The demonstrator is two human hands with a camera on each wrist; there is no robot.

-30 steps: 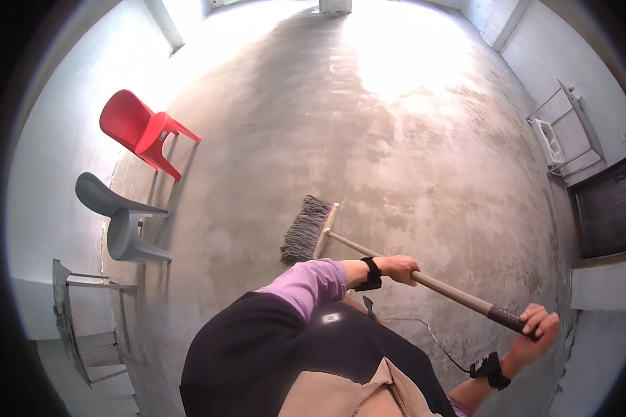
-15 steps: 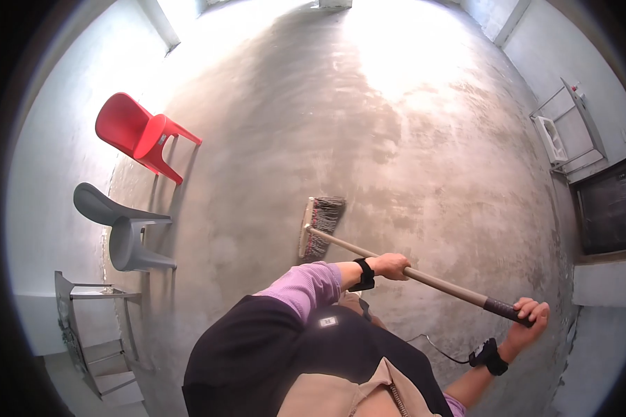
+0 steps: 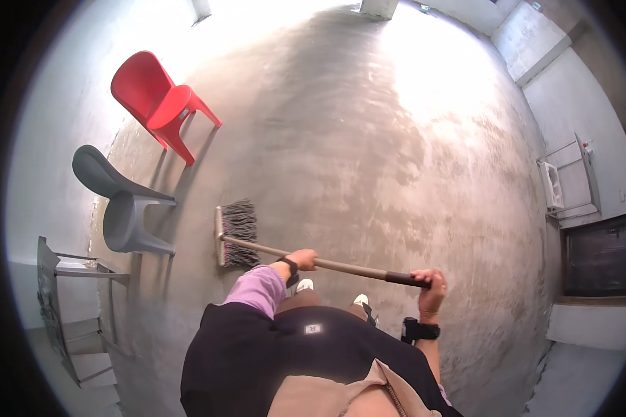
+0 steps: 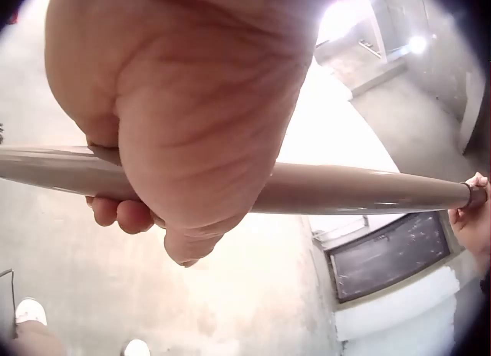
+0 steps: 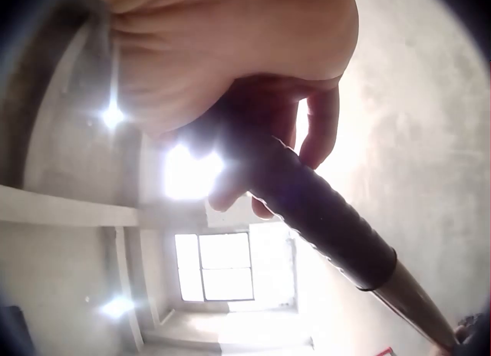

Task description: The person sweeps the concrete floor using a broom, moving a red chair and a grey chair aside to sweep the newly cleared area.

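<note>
I hold a long-handled broom with both hands. Its grey bristle head rests on the concrete floor in front of my feet, near a grey chair. My left hand grips the tan handle about midway; the left wrist view shows its fingers curled round the handle. My right hand grips the dark rubber grip at the handle's end; in the right wrist view its fingers wrap that black grip.
A red plastic chair and a grey plastic chair stand along the left wall, with a metal frame stand nearer me. On the right are a white rack and a dark panel. The floor ahead is bare concrete.
The broom head has swept from the middle of the floor leftward and toward me, ending near the grey chair. Both hands moved left with the handle; the view has turned slightly.
</note>
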